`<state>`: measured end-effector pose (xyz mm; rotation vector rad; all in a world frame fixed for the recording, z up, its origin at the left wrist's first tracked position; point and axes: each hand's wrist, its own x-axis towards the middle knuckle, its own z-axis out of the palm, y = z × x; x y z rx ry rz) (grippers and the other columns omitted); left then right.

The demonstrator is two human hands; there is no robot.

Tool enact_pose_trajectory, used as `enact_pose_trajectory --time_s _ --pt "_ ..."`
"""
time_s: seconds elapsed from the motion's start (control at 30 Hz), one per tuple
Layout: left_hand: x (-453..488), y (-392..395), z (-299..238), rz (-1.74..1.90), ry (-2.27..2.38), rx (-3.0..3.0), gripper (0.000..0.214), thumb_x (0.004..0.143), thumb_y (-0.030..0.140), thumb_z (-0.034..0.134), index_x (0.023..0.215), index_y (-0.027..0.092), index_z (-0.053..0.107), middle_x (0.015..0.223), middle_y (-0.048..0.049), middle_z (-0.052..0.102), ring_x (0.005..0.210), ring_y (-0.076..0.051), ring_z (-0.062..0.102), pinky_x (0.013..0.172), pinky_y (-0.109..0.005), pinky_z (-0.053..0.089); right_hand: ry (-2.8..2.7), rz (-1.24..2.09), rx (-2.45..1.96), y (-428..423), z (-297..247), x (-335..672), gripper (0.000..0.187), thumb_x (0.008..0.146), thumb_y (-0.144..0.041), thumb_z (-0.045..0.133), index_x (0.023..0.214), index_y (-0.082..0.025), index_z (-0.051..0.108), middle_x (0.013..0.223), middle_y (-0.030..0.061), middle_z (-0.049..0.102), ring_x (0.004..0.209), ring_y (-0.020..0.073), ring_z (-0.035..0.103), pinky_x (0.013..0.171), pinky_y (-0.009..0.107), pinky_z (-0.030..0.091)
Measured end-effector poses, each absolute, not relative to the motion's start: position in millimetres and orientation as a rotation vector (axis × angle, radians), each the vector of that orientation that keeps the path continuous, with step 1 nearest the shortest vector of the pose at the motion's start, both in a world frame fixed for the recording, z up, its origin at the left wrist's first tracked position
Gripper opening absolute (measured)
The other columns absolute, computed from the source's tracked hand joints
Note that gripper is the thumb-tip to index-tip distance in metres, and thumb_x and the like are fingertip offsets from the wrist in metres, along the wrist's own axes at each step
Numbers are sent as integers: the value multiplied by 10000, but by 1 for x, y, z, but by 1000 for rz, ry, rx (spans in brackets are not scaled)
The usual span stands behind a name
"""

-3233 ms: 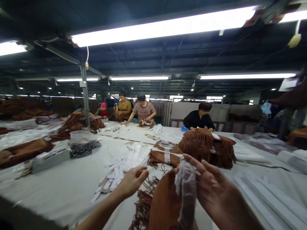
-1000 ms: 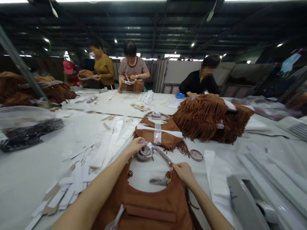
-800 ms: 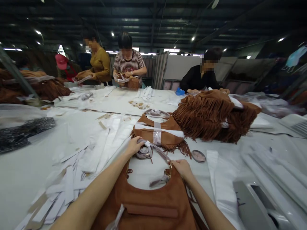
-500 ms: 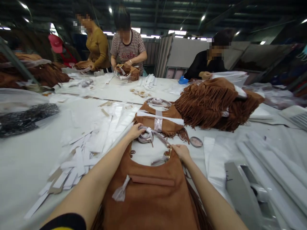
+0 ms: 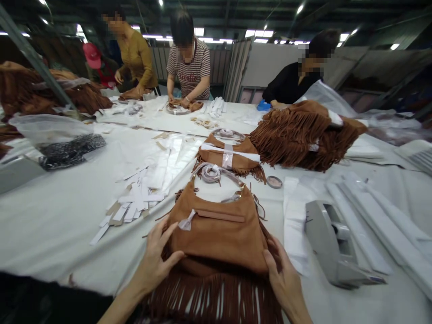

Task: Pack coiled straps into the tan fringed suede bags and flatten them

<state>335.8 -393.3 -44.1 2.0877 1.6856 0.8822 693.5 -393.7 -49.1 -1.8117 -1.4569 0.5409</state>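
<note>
L hand (image 5: 158,252) on near-L side of brown bag (image 5: 216,243), thumb + fingers spread wide, touching. R hand (image 5: 285,276) at R edge of same bag, thumb on front, fingers curved round the side; can't tell if it's a firm grip. Bag lies flat on white-covered table (image 5: 67,211), near-ctr, its fringe (image 5: 209,299) hanging at the near end. Clear-wrapped tab (image 5: 186,222) at L end of the front strip; wrapped handle (image 5: 231,177) arcs at far end, w/ a wrapped coil (image 5: 211,173) inside the arc.

R of bag: white sheets (image 5: 293,225), then grey tape dispenser (image 5: 332,243), then long wrapped pieces (image 5: 384,220). L: loose pile of paper strips (image 5: 131,204).

Just beyond: 2nd brown bag (image 5: 212,157), clear band round its middle, small ring (image 5: 274,182) to its R. Stack of fringed bags (image 5: 307,135) far R; plastic sack (image 5: 72,150) w/ dark contents far L.

Far side, 4 ppl: red cap (image 5: 92,55), mustard top (image 5: 138,58), striped shirt (image 5: 189,67) w/ both hands on a brown item (image 5: 185,105), black top (image 5: 286,83) far R.
</note>
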Motion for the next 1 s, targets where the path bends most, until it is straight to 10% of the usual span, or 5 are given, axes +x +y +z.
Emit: enact_pose_trajectory --time_s 0.13,0.73,0.87,1.0 --pt "352 -401 -63 809 1661 2141 612 859 410 551 1409 286 312 1555 -84 23 1404 -348 100 1109 -582 203 -1562 541 -1708 -387 -66 684 612 895 -565 274 1311 -160 470 1324 132 505 1242 258 440 1088 486 315" --pt "353 -370 -74 909 1568 2203 389 868 256 541 1251 258 473 1537 -83 155 1420 -322 72 1103 -585 248 -1584 504 -1719 -350 -79 697 587 908 -551 269 1139 -126 602 1268 156 555 1223 259 474 1073 496 347" --pt "355 -391 -70 982 1652 2142 607 841 263 593 1381 259 317 1545 -128 86 1411 -328 128 1094 -587 272 -1550 446 -1732 -371 -62 702 482 915 -489 345 1146 -142 588 1198 136 600 1145 256 538 1031 489 408" --pt "359 -417 -70 1227 1724 2126 523 857 185 562 1336 278 373 1404 -112 389 1298 -280 378 1037 -521 388 -1606 194 -1609 -401 -40 687 290 911 -342 452 1114 -192 595 1084 92 637 1004 230 601 935 427 483"
